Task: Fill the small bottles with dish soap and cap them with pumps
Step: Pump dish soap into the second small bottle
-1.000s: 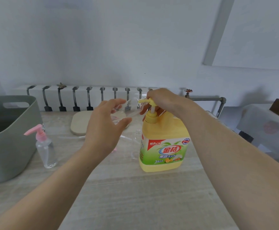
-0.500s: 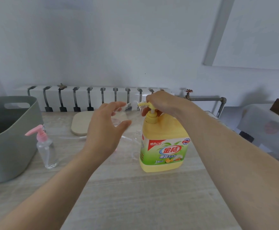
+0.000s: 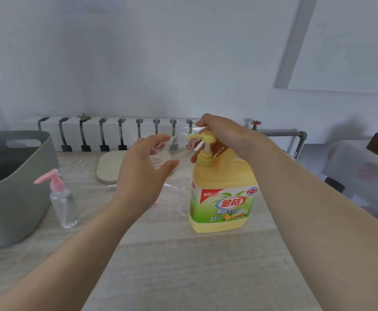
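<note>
A big yellow dish soap bottle (image 3: 223, 198) stands on the table right of centre. My right hand (image 3: 226, 135) lies over its yellow pump head (image 3: 207, 138), fingers curled above and thumb below; the white stem shows, raised. My left hand (image 3: 143, 173) grips a small clear bottle (image 3: 176, 145), tilted with its mouth at the pump's nozzle. Another small clear bottle (image 3: 186, 191) stands uncapped just left of the soap bottle. A third small bottle with a pink pump (image 3: 63, 203) stands further left. Something pink (image 3: 156, 202) shows below my left hand, mostly hidden.
A grey plastic basket (image 3: 15, 194) stands at the table's left edge. A beige oval board (image 3: 109, 168) lies at the back, in front of a white radiator (image 3: 116, 131). A thin clear tube (image 3: 98, 186) lies on the table. A cloth-covered table (image 3: 363, 171) stands to the right.
My right hand pushed the pump head down half a second ago, and it has come back up. My left hand keeps the clear bottle at the nozzle.
</note>
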`<state>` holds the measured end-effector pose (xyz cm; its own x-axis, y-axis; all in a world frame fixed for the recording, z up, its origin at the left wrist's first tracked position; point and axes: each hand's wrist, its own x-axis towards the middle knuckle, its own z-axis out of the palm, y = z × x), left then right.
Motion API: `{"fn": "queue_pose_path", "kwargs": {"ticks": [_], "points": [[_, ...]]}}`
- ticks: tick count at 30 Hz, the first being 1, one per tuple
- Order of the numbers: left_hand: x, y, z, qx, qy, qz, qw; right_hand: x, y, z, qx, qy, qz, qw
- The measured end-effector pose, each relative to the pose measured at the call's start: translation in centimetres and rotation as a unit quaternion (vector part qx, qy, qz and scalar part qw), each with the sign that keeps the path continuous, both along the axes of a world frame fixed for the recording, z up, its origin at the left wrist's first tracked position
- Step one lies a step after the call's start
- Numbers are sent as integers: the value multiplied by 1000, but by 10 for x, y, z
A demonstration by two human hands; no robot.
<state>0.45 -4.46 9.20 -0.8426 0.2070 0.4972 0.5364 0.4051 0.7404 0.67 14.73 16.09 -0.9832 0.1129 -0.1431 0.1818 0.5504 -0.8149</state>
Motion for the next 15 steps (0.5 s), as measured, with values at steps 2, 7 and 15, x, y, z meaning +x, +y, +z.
{"fn": "queue_pose_path", "kwargs": {"ticks": [2, 7, 15], "points": [[0, 0, 1, 7, -3, -1, 1000, 0, 0, 0, 2, 6, -5, 1000], [1, 1, 0, 5, -3, -1, 1000, -3, -3, -4, 41, 42, -38, 998], [-1, -1, -3, -11, 4, 4, 1000, -7, -7, -4, 84, 12, -44, 995]]}}
